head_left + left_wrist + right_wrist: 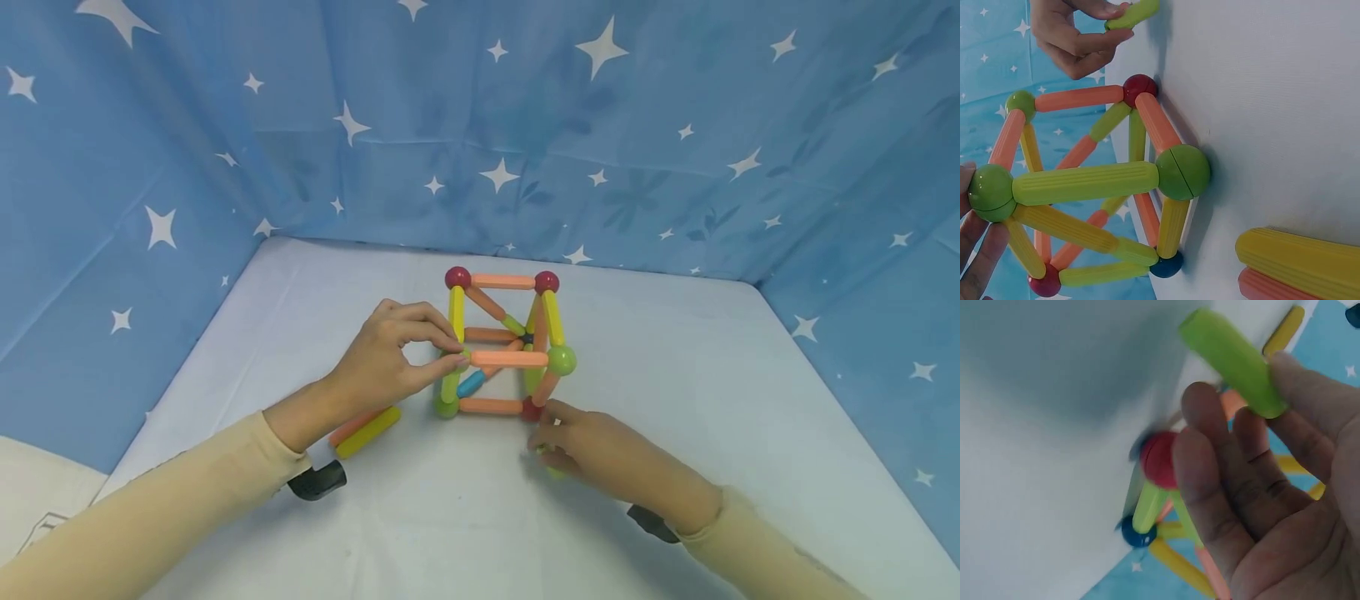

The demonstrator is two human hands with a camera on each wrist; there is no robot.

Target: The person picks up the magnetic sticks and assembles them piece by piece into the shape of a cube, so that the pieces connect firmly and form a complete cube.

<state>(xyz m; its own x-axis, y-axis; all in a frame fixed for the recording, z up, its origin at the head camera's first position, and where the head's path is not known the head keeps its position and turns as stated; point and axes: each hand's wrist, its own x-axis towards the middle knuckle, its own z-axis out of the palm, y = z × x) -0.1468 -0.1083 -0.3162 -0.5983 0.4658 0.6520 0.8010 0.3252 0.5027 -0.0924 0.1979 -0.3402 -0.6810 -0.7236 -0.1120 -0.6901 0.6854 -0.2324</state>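
Plastic rods and balls, magnetic by the look of them, form a cube-like frame (501, 343) standing mid-table on the white table (675, 350).

Head view: left hand (390, 358) pinches the frame's near upper-left corner between thumb and fingertips, steadying it. Right hand (592, 450) rests on the table just beside the red ball (532, 408) at the near lower-right corner, fingers curled round a green rod that barely shows here. Two spare rods (366, 429), one yellow and one orange, lie side by side under the left wrist. Judgement: the step in hand is adding one more rod while the frame is braced.

Left wrist view: fingertips (979, 250) touch the green ball (990, 192) at the held corner. Across the frame the right hand holds the green rod (1132, 14) near the red ball, apart from it.

Right wrist view: green rod (1232, 359) pinched between thumb and fingers, one end free; red ball (1159, 459) just behind the fingers, blurred.

Next move, as judged: bring the rod's free end to a ball, aligned with an open joint, without nudging the frame sideways; the left-hand brace should hold.

Room: open table to the right and near side of the frame; blue star-print cloth (525, 125) walls stand well behind. Spare rods crowd the left side only.
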